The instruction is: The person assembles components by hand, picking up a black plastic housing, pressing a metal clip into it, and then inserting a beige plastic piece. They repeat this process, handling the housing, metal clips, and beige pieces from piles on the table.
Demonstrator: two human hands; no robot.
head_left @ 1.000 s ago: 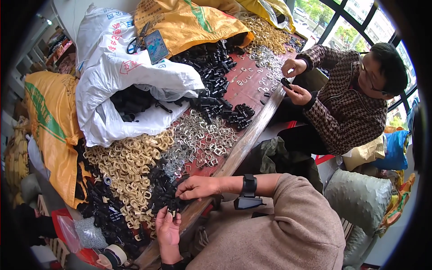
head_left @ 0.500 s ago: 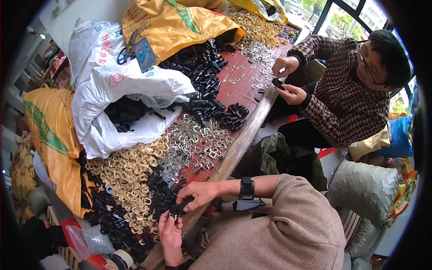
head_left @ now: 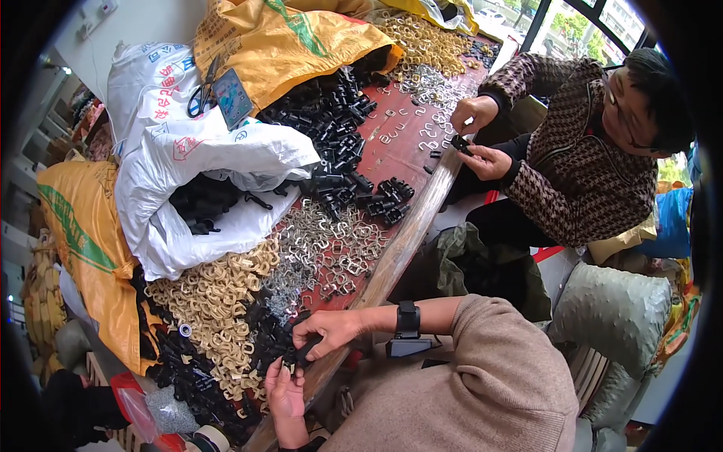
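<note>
My right hand (head_left: 331, 330) reaches over the near edge of the table (head_left: 410, 233), fingers curled down and pinching a small black plastic clip (head_left: 305, 348) at the rim of the black pile. My left hand (head_left: 285, 392) sits just below it, palm up, fingertips touching the same clip from underneath, so both hands close on that one piece right at the table's front edge. A black wrist device (head_left: 407, 320) is strapped on my right forearm.

The black clips (head_left: 192, 369) I am picking from lie heaped at the near left corner, running into a broad mound of beige loops (head_left: 215, 301) just behind them. Further along the edge, silver wire clasps (head_left: 324, 248) spread out in a loose layer, touching the beige heap on one side. Beyond those, another pile of black pieces (head_left: 339, 135) spills from under a yellow woven sack (head_left: 294, 45). A white sack (head_left: 196, 166) lies open between the yellow one and the beige mound, with black parts in its mouth; scissors (head_left: 202, 94) rest on top of it.

At the far right edge another person (head_left: 587, 158) sits close to the table, both hands together over a small dark piece. Stuffed grey-green bags (head_left: 617, 316) crowd the floor between us.
</note>
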